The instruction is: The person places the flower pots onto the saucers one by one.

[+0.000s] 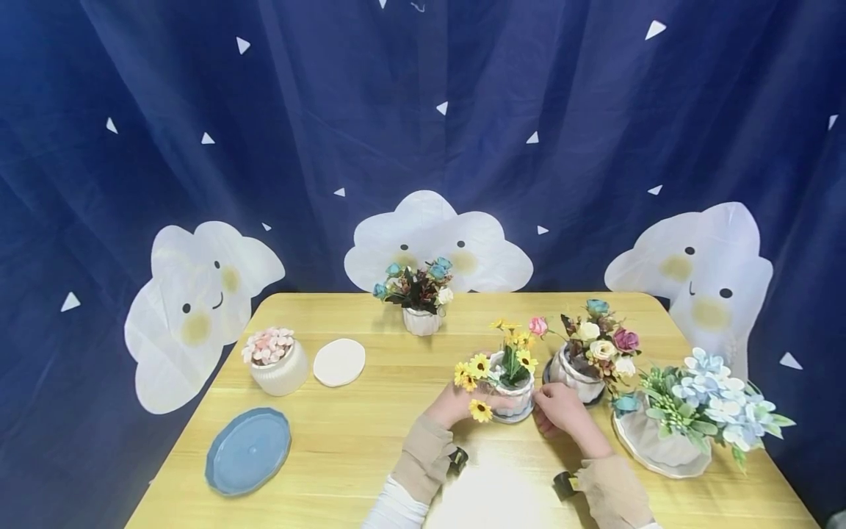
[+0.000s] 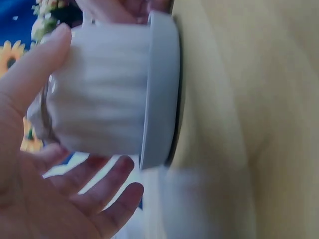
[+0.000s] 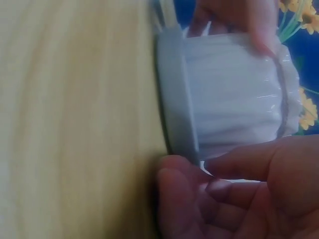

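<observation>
The white pot (image 1: 520,397) stands on a pale saucer (image 3: 175,94) between both hands, its yellow flowers (image 1: 479,365) cut off in the wrist views. The left hand (image 1: 454,404), partly hidden by blooms, grips the pot between thumb and spread fingers. The right hand (image 1: 562,409) pinches the saucer's edge; the exact contact is unclear. Beyond it, a rose pot (image 1: 573,380) is partly covered by flowers.

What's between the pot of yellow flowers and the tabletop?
A grey saucer lies between the white pot and the wooden tabletop; both wrist views show it.
</observation>
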The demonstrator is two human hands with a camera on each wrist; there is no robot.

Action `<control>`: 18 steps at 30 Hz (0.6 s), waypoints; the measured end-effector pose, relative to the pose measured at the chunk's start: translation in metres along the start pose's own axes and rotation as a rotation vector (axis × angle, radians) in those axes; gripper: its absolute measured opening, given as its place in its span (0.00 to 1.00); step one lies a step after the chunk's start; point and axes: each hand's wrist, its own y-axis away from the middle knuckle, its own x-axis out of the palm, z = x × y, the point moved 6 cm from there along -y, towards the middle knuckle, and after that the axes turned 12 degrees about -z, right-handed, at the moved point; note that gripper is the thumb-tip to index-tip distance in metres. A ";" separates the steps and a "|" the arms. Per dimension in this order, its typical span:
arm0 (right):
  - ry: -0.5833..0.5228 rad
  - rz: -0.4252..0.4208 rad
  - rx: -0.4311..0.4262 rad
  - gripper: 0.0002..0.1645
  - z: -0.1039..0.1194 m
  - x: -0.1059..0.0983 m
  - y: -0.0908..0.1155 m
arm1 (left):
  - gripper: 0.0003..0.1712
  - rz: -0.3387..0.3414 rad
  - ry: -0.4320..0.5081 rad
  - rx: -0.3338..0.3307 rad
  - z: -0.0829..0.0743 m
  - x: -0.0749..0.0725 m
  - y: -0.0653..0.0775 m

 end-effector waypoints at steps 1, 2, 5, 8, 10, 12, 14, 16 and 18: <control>-0.005 0.005 0.000 0.17 0.001 -0.001 0.001 | 0.40 0.009 0.000 0.016 0.000 -0.002 -0.001; -0.009 0.008 0.001 0.17 0.002 -0.001 0.001 | 0.39 0.009 0.000 0.020 0.002 -0.004 -0.001; -0.021 0.017 0.004 0.16 0.005 -0.004 0.002 | 0.39 0.026 -0.006 0.051 0.004 -0.009 -0.004; -0.025 0.014 -0.001 0.15 0.009 -0.007 0.003 | 0.35 0.058 -0.045 0.114 0.006 -0.013 -0.008; -0.023 0.010 -0.010 0.15 0.012 -0.009 0.005 | 0.34 0.082 -0.102 0.121 0.007 -0.017 -0.011; -0.026 0.005 -0.015 0.15 0.016 -0.013 0.007 | 0.32 0.088 -0.195 0.074 0.011 -0.023 -0.012; -0.028 -0.001 -0.017 0.16 0.019 -0.016 0.008 | 0.32 0.087 -0.252 -0.012 0.016 -0.030 -0.012; -0.026 -0.003 -0.028 0.16 0.023 -0.019 0.010 | 0.33 0.072 -0.248 -0.109 0.022 -0.038 -0.011; -0.024 -0.011 -0.034 0.17 0.027 -0.022 0.012 | 0.33 0.039 -0.191 -0.173 0.025 -0.046 -0.012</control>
